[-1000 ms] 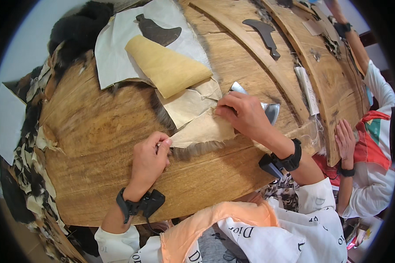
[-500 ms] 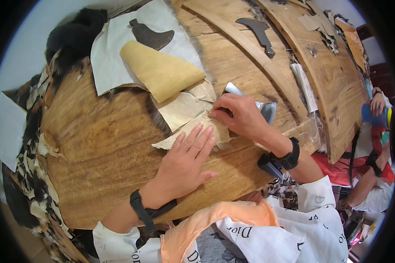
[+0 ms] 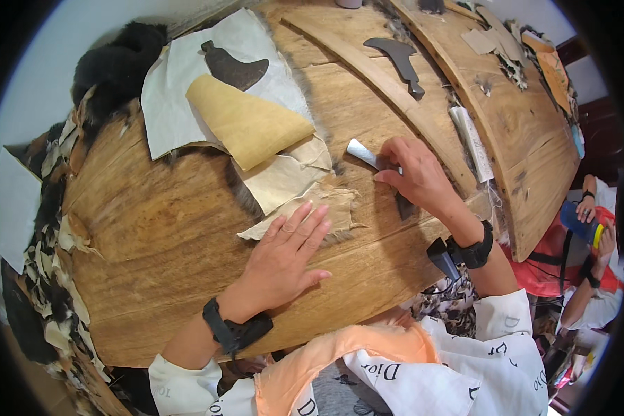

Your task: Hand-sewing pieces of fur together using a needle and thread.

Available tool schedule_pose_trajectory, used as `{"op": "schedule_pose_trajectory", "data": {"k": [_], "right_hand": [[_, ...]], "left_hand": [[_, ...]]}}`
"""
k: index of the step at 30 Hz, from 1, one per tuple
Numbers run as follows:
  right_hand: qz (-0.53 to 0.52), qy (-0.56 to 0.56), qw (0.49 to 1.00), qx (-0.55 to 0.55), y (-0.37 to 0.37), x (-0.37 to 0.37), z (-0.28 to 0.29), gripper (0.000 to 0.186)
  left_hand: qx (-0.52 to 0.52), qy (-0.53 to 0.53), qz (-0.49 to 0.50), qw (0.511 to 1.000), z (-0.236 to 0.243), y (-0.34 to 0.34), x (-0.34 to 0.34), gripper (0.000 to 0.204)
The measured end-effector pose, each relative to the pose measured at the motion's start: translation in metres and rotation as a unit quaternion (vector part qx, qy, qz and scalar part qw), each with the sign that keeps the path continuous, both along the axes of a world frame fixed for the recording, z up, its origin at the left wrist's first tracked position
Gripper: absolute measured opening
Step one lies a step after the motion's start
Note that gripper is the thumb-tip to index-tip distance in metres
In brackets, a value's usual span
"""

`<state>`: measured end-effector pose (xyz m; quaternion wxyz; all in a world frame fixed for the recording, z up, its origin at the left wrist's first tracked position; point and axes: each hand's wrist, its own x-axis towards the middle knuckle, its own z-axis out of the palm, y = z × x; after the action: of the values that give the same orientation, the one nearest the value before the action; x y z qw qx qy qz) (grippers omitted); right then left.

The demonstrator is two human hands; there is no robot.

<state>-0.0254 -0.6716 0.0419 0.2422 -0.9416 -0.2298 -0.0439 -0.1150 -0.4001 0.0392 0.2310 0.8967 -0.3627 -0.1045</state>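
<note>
My left hand [image 3: 284, 260] lies flat, fingers stretched out, on a pale piece of fur hide [image 3: 333, 204] with ragged edges. My right hand [image 3: 419, 177] is closed around the middle of a metal knife [image 3: 362, 151]. The knife's shiny end sticks out on the left, and a dark blade part shows below the hand. Its middle is hidden by my fingers. Beyond the hide, a yellow-tan sheet [image 3: 249, 125] is curled over a white sheet [image 3: 177, 104]. A dark curved blade [image 3: 236, 67] rests on the white sheet.
Another dark curved knife [image 3: 399, 61] lies between two wooden strips, near a white wrapped bundle [image 3: 471, 145] with loose thread. Black fur [image 3: 118, 59] and scraps [image 3: 55, 305] pile along the left edge. At the right a person holds a blue container [image 3: 579, 220].
My right hand has let go of the hide's edge, moved right and closed on the knife. My left hand stays on the hide. The view has shifted slightly.
</note>
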Motion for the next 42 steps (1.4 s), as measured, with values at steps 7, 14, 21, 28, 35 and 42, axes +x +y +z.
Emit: {"op": "schedule_pose_trajectory", "data": {"k": [7,14,21,28,35,42], "right_hand": [[0.034,0.010,0.999,-0.001,0.001,0.008,0.006,0.029],[0.139,0.094,0.981,0.095,0.027,-0.003,0.065,0.022],[0.412,-0.025,0.893,0.180,0.067,-0.033,0.071,0.032],[0.322,0.079,0.919,0.214,0.063,0.014,0.032,0.011],[0.339,0.075,0.927,0.141,0.066,0.039,0.003,0.008],[0.323,0.057,0.936,0.125,0.065,0.041,-0.010,0.008]], "left_hand": [[-0.031,-0.014,0.030,0.999,0.015,-0.004,0.000,0.061],[-0.209,0.054,0.172,0.961,0.039,-0.021,-0.012,0.054],[-0.448,0.143,0.230,0.852,0.030,-0.059,-0.012,0.037],[-0.369,0.096,0.335,0.862,0.005,-0.046,-0.025,0.029],[-0.396,0.139,0.404,0.813,0.006,-0.061,-0.012,0.019],[-0.439,0.166,0.408,0.783,0.002,-0.064,-0.010,0.019]]}}
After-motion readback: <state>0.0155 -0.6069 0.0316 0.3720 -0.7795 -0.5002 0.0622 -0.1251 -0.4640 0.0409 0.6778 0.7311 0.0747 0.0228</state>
